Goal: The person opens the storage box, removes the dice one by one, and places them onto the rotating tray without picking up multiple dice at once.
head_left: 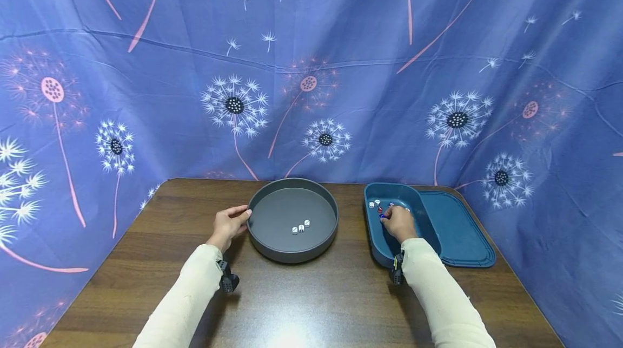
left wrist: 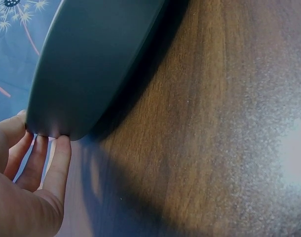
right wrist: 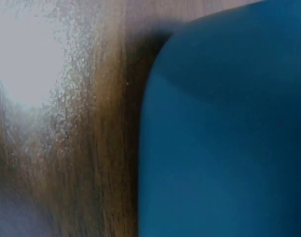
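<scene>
At nine o'clock on the round grey tray (head_left: 292, 204), the left hand (head_left: 230, 226) is pinching the rim; three white dice (head_left: 301, 228) are lying inside, toward five o'clock. Beyond three o'clock, the right hand (head_left: 400, 222) is pinching a blue die (head_left: 382, 216) inside the blue tub (head_left: 428, 223).

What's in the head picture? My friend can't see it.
A person's left-hand grip holds a round gray tray containing three white dice, while the right-hand grip is inside a blue container with small pieces. The table is wooden.
</scene>
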Available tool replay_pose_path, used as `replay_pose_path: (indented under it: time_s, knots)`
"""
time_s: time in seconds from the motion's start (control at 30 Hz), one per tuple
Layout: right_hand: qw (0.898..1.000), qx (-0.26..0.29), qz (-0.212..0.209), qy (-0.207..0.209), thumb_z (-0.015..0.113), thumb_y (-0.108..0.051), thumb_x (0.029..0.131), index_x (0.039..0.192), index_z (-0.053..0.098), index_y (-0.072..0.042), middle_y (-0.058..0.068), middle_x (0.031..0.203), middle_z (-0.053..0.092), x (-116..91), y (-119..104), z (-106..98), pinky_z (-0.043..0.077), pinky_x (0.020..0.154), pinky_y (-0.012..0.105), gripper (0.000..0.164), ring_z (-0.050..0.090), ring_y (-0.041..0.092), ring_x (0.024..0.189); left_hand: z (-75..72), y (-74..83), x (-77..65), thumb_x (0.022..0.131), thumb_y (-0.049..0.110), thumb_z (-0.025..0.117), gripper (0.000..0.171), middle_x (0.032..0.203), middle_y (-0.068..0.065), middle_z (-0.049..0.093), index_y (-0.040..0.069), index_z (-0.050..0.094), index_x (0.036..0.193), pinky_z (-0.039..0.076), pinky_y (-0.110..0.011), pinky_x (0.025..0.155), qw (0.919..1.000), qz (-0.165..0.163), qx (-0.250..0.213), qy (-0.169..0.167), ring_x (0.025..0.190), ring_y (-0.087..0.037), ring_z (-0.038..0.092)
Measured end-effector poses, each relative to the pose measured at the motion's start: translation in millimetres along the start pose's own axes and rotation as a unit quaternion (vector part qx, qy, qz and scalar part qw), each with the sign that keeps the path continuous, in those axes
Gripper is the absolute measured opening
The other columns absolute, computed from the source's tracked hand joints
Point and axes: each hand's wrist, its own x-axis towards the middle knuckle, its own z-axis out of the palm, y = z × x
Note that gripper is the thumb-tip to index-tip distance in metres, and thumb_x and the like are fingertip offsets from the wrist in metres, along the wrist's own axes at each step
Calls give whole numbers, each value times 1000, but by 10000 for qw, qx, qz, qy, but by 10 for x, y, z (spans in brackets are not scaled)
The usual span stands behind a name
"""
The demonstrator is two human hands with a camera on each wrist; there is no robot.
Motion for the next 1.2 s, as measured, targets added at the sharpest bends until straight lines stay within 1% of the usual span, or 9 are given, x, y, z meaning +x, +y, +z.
replay_pose_path:
  time_s: [0.2,0.37,0.5,0.67,0.8,0.9,1.0,1.1,1.2]
  knots:
    - [10000,-39,-55,68,73,-13,83,83,69,1,12,78,67,-10,9,8,52,75,50,14,61,30,77,3,3,2,92,11,64,37,128,-24,54,-3,59,126,54,-41,90,10000,-27,-33,48,101,-22,60]
    - [9998,-76,-71,183,71,-11,83,78,67,-1,10,74,65,-6,39,35,52,70,49,12,59,28,72,21,4,9,92,10,65,37,127,-23,55,-3,60,126,55,-41,89,10000,-13,-61,62,98,-20,61]
    - [9999,-28,26,100,69,-11,85,75,66,-3,7,70,62,-3,47,46,50,69,47,13,56,26,70,21,0,19,92,11,64,36,127,-23,55,-3,60,126,55,-41,89,10000,35,-44,49,96,-18,61]
    - [9998,123,150,86,69,-12,84,79,69,-1,10,76,66,-28,31,14,51,75,50,12,60,29,76,8,-15,28,92,11,65,37,128,-23,55,-2,60,126,56,-38,88,10000,16,-63,48,95,-17,61]
    - [9992,311,203,172,69,-13,84,82,70,0,11,80,68,-44,2,-42,52,77,51,12,61,30,80,-12,-21,15,92,11,64,37,127,-24,55,-3,59,126,56,-38,88,10000,18,-45,43,99,-20,61]
    - [9983,493,234,185,69,-13,85,84,69,0,12,80,67,-40,-57,-106,51,74,49,13,60,28,78,-23,-14,3,93,11,63,37,127,-24,55,-4,59,126,55,-40,90,10000,59,10,29,102,-24,62]
    - [9974,645,207,230,68,-13,87,88,68,1,12,82,67,-20,-148,-178,51,72,48,14,60,26,76,-22,-11,4,93,12,63,37,127,-24,56,-3,59,126,55,-41,91,10000,78,17,5,102,-23,61]
    - [9966,745,41,362,68,-15,88,91,69,1,13,85,69,-4,-290,-245,52,71,46,15,62,26,77,-15,-14,6,93,12,64,37,127,-24,55,-3,59,126,54,-41,91,10000,74,-20,-5,102,-22,61]
    - [9951,821,-238,496,68,-16,89,93,70,0,13,87,70,-4,-480,-292,53,70,44,16,63,26,79,-3,-16,5,93,11,64,37,127,-24,56,-3,59,126,55,-41,90,10000,62,-37,2,103,-23,61]
